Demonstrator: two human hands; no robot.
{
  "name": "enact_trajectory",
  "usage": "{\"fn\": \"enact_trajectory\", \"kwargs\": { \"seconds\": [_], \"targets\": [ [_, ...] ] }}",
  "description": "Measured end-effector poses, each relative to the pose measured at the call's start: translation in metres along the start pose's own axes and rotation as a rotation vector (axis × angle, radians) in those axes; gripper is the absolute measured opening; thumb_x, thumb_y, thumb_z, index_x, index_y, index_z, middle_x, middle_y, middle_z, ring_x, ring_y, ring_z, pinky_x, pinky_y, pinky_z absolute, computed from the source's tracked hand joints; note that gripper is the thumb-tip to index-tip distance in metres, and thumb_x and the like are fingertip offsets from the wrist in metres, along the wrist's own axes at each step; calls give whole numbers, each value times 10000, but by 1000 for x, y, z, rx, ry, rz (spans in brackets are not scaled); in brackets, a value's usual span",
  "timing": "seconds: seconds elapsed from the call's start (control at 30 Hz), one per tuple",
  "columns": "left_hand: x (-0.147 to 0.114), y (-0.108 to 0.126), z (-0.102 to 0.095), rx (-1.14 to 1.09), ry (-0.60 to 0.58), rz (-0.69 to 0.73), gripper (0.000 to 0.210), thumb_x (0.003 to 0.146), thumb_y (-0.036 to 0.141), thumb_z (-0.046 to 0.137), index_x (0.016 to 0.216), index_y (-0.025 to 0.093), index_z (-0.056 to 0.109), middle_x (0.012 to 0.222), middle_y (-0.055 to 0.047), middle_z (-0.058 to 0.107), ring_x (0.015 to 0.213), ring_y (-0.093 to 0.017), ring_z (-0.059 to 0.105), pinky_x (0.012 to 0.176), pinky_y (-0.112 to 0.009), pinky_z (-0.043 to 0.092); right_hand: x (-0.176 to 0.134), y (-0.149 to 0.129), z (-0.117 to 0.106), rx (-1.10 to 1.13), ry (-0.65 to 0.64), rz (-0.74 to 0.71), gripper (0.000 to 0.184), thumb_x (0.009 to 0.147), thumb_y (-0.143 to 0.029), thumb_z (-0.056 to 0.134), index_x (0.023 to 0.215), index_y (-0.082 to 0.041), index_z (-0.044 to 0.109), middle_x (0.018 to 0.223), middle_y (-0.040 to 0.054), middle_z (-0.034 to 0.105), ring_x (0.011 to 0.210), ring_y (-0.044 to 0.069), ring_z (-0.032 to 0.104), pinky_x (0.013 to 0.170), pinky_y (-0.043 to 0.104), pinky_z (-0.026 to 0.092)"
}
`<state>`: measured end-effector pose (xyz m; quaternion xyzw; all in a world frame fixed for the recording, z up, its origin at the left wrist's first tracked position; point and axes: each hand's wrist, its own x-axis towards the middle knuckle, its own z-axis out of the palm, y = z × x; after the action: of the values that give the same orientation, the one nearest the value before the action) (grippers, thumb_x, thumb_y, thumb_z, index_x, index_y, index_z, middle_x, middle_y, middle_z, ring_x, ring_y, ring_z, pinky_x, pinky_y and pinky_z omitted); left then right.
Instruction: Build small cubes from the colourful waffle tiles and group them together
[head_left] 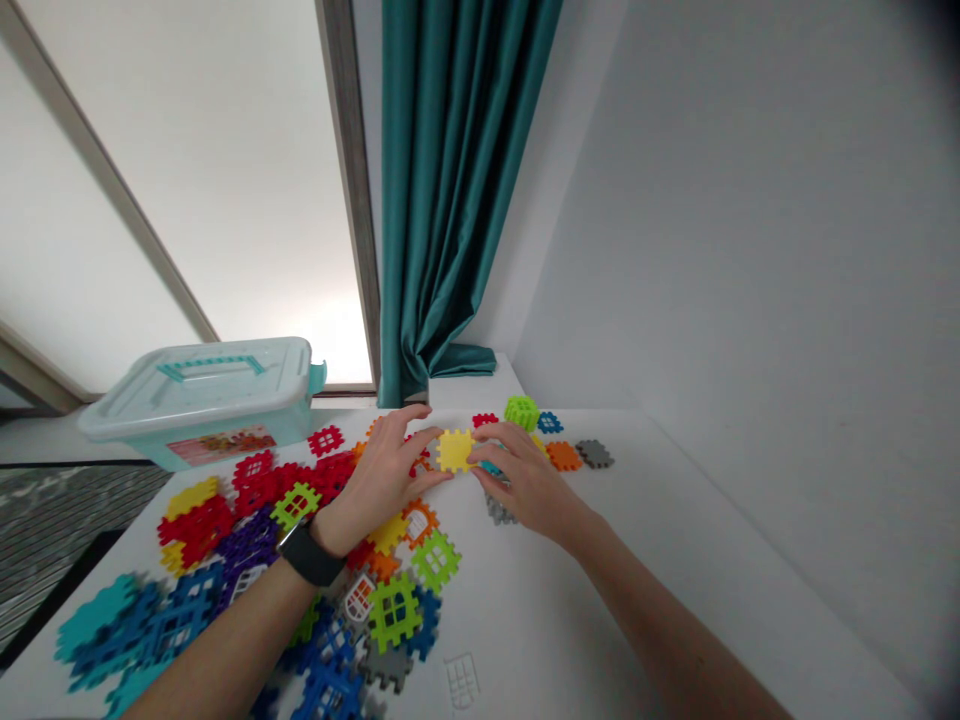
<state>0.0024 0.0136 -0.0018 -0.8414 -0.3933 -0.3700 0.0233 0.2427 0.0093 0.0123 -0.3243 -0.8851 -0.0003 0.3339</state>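
Observation:
A yellow square interlocking tile [454, 451] with notched edges is held up between my two hands. My left hand [388, 458], with a black watch on the wrist, pinches its left edge between thumb and finger. From the other side, my right hand [523, 472] grips its right edge. Behind my right hand stands a lime green block [522, 411] put together from tiles. Blue [550, 422], orange [564, 456] and grey [595, 454] tiles lie to its right. A teal piece and another grey tile [500, 510] are partly hidden by my right hand.
A large pile of red [196, 528], purple, blue [330, 640], teal [101, 612] and lime green tiles [395, 611] covers the left of the white table [547, 620]. Behind it stands a lidded plastic box [217, 390]. A green curtain [450, 200] hangs beyond, with a wall at right.

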Motion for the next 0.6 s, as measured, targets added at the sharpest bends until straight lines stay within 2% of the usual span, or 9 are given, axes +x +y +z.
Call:
{"fn": "enact_trajectory", "kwargs": {
  "seconds": [0.23, 0.43, 0.6],
  "targets": [
    [-1, 0, 0, 4, -7, -4, 427, 876, 409, 730, 1239, 225, 601, 1346, -146, 515, 1215, -335, 536, 1009, -563, 496, 0, 1, 0, 10, -2, 12, 130, 921, -153, 579, 1013, -237, 616, 1181, 110, 637, 1121, 254, 613, 987, 472, 515],
    [0, 2, 1, -11, -1, -14, 432, 858, 437, 744, 1208, 223, 609, 1329, -144, 521, 1218, -336, 540, 1002, -549, 505, -1, 3, -3, 22, -47, 7, 191, 905, -211, 648, 1082, -237, 583, 1351, 134, 574, 1278, 273, 555, 1070, 502, 474],
    [0, 4, 1, -38, -17, -7, 431, 879, 402, 725, 1254, 236, 592, 1336, -141, 523, 1240, -332, 532, 1015, -551, 497, -1, 3, -2, 18, -55, 9, 193, 920, -210, 641, 1099, -236, 573, 1305, 121, 609, 1246, 269, 580, 1074, 509, 475]
  ]
}}
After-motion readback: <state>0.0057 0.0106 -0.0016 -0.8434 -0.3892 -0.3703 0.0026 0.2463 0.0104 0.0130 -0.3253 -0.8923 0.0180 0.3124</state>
